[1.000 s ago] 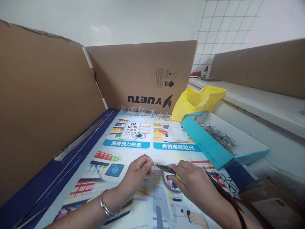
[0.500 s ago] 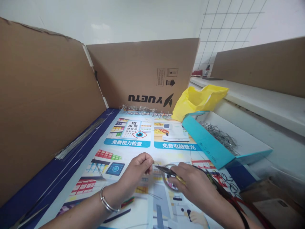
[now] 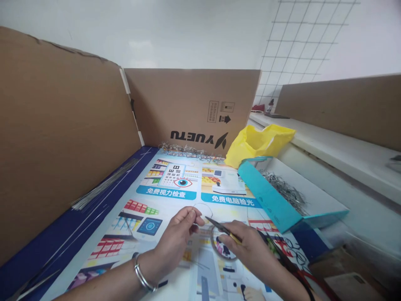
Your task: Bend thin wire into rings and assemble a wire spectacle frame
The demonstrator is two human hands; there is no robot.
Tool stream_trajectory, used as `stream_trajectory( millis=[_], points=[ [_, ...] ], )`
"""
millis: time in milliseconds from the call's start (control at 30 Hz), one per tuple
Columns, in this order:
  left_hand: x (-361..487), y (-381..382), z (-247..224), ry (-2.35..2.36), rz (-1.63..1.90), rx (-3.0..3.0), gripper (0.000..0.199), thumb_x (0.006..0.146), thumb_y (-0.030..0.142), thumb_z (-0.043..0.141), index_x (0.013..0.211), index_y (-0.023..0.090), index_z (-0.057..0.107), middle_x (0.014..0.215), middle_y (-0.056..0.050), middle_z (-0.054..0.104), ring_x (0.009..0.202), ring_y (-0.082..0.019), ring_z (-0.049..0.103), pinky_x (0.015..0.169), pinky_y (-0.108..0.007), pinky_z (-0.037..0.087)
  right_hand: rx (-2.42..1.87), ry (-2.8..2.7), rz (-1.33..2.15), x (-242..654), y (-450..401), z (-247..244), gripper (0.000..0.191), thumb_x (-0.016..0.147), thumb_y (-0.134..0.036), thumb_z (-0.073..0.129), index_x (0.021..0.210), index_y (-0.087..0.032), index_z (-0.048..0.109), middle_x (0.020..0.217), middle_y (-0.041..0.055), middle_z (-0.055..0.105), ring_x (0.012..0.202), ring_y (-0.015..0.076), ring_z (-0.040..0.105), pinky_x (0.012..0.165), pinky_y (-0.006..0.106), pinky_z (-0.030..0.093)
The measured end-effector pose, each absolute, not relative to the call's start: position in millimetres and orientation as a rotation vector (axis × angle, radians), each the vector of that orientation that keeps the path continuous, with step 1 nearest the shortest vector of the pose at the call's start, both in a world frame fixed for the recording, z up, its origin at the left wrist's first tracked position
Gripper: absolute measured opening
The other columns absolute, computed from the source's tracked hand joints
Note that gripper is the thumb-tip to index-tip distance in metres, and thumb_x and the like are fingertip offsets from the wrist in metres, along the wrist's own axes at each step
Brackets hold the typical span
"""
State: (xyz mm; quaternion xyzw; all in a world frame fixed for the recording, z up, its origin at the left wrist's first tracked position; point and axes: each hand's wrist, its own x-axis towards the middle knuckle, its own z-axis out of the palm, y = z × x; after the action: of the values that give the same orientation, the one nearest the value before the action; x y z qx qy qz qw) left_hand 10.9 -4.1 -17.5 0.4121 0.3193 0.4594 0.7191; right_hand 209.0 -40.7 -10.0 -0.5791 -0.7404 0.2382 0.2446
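Near the middle of the printed sheet (image 3: pixel 169 205), my left hand (image 3: pixel 180 230) pinches a thin wire (image 3: pixel 206 205) that curves up and to the right from the fingertips. My right hand (image 3: pixel 247 240) is closed around pliers (image 3: pixel 222 226) with dark pointed jaws and yellowish handles. The jaw tip points left, just below the wire's right end; whether they touch I cannot tell. A round dish (image 3: pixel 222 250) with a coloured pattern lies beneath my right hand, partly hidden by it.
A blue open box (image 3: pixel 266 194) of tangled wire pieces (image 3: pixel 283 186) and a yellow bag (image 3: pixel 258 142) stand at the right. Straight wires (image 3: pixel 105 186) lie at left. Cardboard panels (image 3: pixel 188 96) rise behind and left. Red-handled tools (image 3: pixel 308 278) lie by my right forearm.
The wire now shows as a curved loop above my left fingers. The plier tip has moved slightly away from my left hand. The whole view has shifted a little.
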Motion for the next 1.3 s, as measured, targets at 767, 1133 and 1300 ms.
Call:
stream_trajectory(
  millis=[767, 1133, 1300],
  points=[
    [3, 4, -17, 0.671, 1.016, 0.898, 0.023, 0.084, 0.039, 0.058, 0.085, 0.017, 0.061, 0.064, 0.001, 0.054, 0.070, -0.014, 0.054, 0.072, -0.026, 0.038, -1.572, -2.096, 0.712, 214, -38, -3, 0.024, 0.088, -0.034, 0.049, 0.095, -0.021, 0.067, 0.085, 0.0040, 0.066, 0.079, 0.0194, 0.060, 0.071, 0.029, 0.044],
    [-4, 11, -12, 0.628, 0.940, 0.956, 0.025, 0.084, 0.039, 0.059, 0.078, 0.015, 0.061, 0.057, 0.003, 0.045, 0.058, -0.010, 0.042, 0.060, -0.024, 0.031, -1.560, -2.136, 0.676, 215, -37, -12, 0.021, 0.087, -0.034, 0.050, 0.086, -0.020, 0.067, 0.082, 0.0034, 0.065, 0.078, 0.0186, 0.059, 0.070, 0.029, 0.043],
    [-4, 11, -13, 0.658, 0.920, 0.968, 0.026, 0.084, 0.041, 0.058, 0.080, 0.016, 0.061, 0.058, 0.003, 0.046, 0.058, -0.010, 0.043, 0.059, -0.023, 0.030, -1.536, -2.155, 0.710, 213, -37, -9, 0.022, 0.088, -0.034, 0.049, 0.081, -0.020, 0.063, 0.078, 0.0018, 0.063, 0.075, 0.0171, 0.057, 0.067, 0.027, 0.042]
  ],
)
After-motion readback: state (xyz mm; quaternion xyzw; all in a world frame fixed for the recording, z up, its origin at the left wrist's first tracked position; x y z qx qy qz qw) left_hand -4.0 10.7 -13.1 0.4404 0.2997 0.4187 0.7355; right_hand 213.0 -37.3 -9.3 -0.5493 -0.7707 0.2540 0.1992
